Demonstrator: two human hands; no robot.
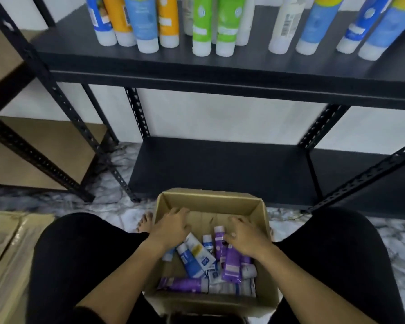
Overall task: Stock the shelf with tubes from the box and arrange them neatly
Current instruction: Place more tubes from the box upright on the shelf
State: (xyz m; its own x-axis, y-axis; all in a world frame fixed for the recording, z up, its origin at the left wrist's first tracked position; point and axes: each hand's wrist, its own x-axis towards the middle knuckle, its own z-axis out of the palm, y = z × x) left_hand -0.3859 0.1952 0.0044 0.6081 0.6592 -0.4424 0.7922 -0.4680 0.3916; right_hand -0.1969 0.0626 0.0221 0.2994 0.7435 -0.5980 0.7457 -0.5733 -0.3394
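Both hands down in the cardboard box [262,208], at 6 o'clock on the marble-pattern floor [108,204]. Left hand [171,226] flat, fingers loosely spread, over a white-and-blue tube [198,251]. Right hand [249,236] fingers curled at a purple tube [219,244]; can't tell if it's gripped. Loose heap of soft plastic tubes, purple, blue, white. Black metal shelf [220,64] at 12 o'clock: tubes standing on white caps, green tube [202,26] mid-row. Labels too blurred to read.

We count thirteen tubes standing on the shelf [220,66], two hands, and one open box [211,202].
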